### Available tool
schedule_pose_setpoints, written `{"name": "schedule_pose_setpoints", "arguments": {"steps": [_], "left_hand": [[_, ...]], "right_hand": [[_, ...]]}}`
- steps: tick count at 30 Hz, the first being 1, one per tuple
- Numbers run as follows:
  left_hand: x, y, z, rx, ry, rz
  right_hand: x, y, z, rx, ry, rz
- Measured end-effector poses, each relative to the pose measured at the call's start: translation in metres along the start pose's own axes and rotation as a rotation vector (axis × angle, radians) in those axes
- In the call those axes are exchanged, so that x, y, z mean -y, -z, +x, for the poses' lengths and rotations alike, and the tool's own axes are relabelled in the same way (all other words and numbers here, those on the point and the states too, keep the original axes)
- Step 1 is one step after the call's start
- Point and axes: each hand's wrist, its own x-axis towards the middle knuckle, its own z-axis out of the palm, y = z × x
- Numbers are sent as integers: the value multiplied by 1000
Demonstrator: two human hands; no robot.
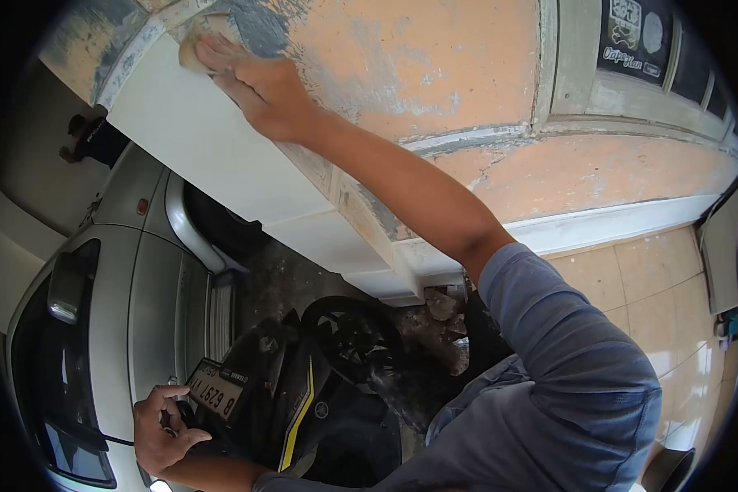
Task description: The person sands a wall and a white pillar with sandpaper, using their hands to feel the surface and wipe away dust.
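High on the wall, my right hand (258,86) is closed on a tan piece of sandpaper (192,54), pressing it against the surface by the corner trim. Around it the wall (426,57) shows worn orange paint with grey patches, and smooth white panels (213,156) lie just below. My left hand (162,430) is down at the lower left, fingers bent and thumb apart, with nothing visible between them. It is beside the licence plate (217,389) of a dark motorcycle (320,410) with a yellow stripe.
A silver car (111,287) stands close on the left. Beyond it a person in dark clothes (98,141) is at the far wall. Rubble (444,307) lies at the wall's foot. A framed window (631,57) is at upper right, above pale floor tiles (656,275).
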Motion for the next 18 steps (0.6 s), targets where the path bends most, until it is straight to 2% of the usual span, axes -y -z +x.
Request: {"name": "schedule_pose_setpoints", "arguments": {"steps": [2,4,7,11,13,15,17,18], "left_hand": [[-4,2,2,29,67,52],[-6,5,2,31,48,56],[-5,1,3,19,29,57],[-5,1,2,16,19,68],[-1,1,2,13,4,73],[1,1,2,5,-20,75],[1,1,0,19,30,37],[1,2,0,17,18,48]], "right_hand": [[32,1,-60,-41,-113,-82],[46,8,-147,13,-205,-116],[43,11,-134,6,-242,-99],[20,0,-13,-100,-180,-22],[23,3,5,33,-425,25],[23,3,-56,-70,-118,-28],[43,19,-139,24,-254,-99],[43,21,-140,36,-234,-102]]}}
